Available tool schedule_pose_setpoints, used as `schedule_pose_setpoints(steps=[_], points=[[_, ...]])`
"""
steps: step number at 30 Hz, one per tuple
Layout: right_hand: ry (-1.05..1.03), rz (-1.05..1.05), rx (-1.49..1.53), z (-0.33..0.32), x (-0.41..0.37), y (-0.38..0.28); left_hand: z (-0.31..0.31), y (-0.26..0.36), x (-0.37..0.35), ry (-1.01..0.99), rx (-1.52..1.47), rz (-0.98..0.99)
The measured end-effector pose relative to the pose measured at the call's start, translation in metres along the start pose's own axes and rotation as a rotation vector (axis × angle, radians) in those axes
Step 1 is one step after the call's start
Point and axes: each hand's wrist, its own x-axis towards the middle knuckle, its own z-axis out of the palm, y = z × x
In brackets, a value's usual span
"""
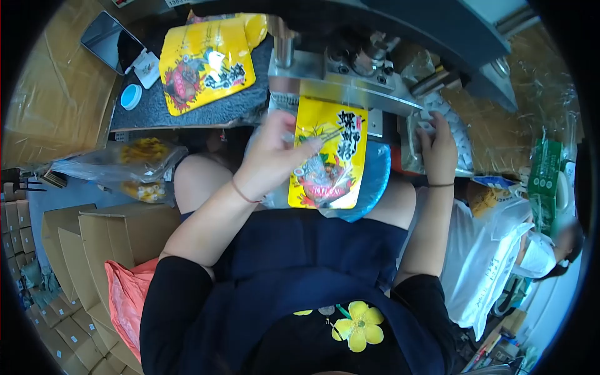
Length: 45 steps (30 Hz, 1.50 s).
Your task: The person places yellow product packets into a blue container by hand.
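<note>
Clearly, a yellow pouch (334,161) is lying face up in the middle, printed with large black characters, a red-and-pink bowl picture and green leaf shapes, its glossy front catching light. The left hand (275,150) is grasping it by its left side, the thumb resting across the printed face; this grip is closed on the pouch. The pouch's far end is reaching the metal bar (375,94) of a machine, while its near end is extending over the person's lap (294,237).

The left fingers are partly blurring, and the thumb is covering some print (the far edge is hard to make out by the bar). The right hand (439,149) is curling beside clear plastic (410,142) at the machine's right; whether that grip is holding anything, I cannot tell.

A blue sheet (379,175) is showing along the pouch's right edge, and a gap is separating that edge from the right hand. On the dark desk (215,119) to the left, a stack of yellow pouches (209,65) is lying near a blue-topped jar (130,97) and a phone (112,42).
</note>
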Motion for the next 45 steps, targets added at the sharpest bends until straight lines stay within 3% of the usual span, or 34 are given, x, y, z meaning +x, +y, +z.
schedule_pose_setpoints(steps=[1,3,5,6,9,12,13,15,16,17,19,21,22,25,27,29,30,32,34,37,38,42,45], points=[[0.042,0.025,0.045,0.001,0.000,0.001,-0.013,0.005,0.002,0.144,0.225,0.195],[0.079,0.022,0.061,-0.001,-0.003,0.000,-0.052,0.029,0.022,0.652,1.037,0.769],[0.189,-0.064,0.061,-0.002,-0.003,0.001,-0.091,0.030,0.029,0.502,1.624,0.614],[0.214,-0.057,0.133,-0.005,-0.007,0.002,-0.095,0.018,0.021,0.384,1.752,0.533],[0.168,0.123,0.420,-0.045,-0.022,-0.035,-0.078,0.013,-0.019,0.213,1.677,0.535],[0.079,-0.055,0.351,-0.061,-0.031,-0.065,-0.091,0.013,-0.033,0.352,1.222,0.520],[0.114,-0.214,0.363,-0.050,-0.030,-0.075,-0.085,0.012,-0.034,0.338,0.919,0.442],[-0.046,-0.384,0.458,-0.034,-0.032,-0.104,-0.061,0.011,-0.036,0.287,0.314,0.258],[-0.084,-0.448,0.526,-0.029,-0.032,-0.121,-0.052,0.018,-0.037,0.210,0.486,0.308],[-0.106,-0.443,0.619,-0.023,-0.035,-0.133,-0.038,0.020,-0.039,0.156,0.442,0.244],[-0.046,-0.508,0.635,-0.037,-0.026,-0.145,-0.020,0.025,-0.039,0.016,0.637,0.310],[0.062,-0.302,0.685,-0.048,-0.019,-0.154,0.001,0.022,-0.041,0.009,0.501,0.194],[0.022,-0.216,0.758,-0.048,-0.015,-0.160,0.005,0.019,-0.042,-0.061,0.516,0.216],[-0.081,-0.377,0.610,-0.043,-0.005,-0.147,0.022,0.015,-0.050,-0.135,-0.009,-0.166],[-0.164,-0.376,0.597,-0.050,-0.002,-0.134,0.026,0.009,-0.051,-0.275,-0.122,-0.245],[-0.334,-0.307,0.638,-0.055,-0.004,-0.123,0.033,-0.002,-0.050,-0.372,-0.119,-0.160],[-0.355,-0.332,0.574,-0.058,-0.003,-0.120,0.036,-0.003,-0.051,-0.375,-0.155,-0.220],[-0.338,-0.190,0.642,-0.059,-0.007,-0.116,0.042,-0.003,-0.050,-0.386,-0.225,-0.329],[-0.263,-0.090,0.743,-0.054,-0.012,-0.113,0.045,-0.004,-0.049,-0.387,-0.189,-0.281],[-0.399,-0.171,0.674,-0.058,-0.013,-0.115,0.047,-0.008,-0.050,-0.363,-0.215,-0.264],[-0.370,-0.320,0.603,-0.056,-0.011,-0.110,0.048,-0.010,-0.051,-0.353,-0.235,-0.267],[-0.393,-0.333,0.659,-0.054,-0.008,-0.102,0.054,-0.013,-0.050,-0.350,-0.309,-0.307],[-0.235,-0.090,0.763,-0.061,-0.008,-0.105,0.051,-0.018,-0.048,-0.336,-0.062,-0.183]])
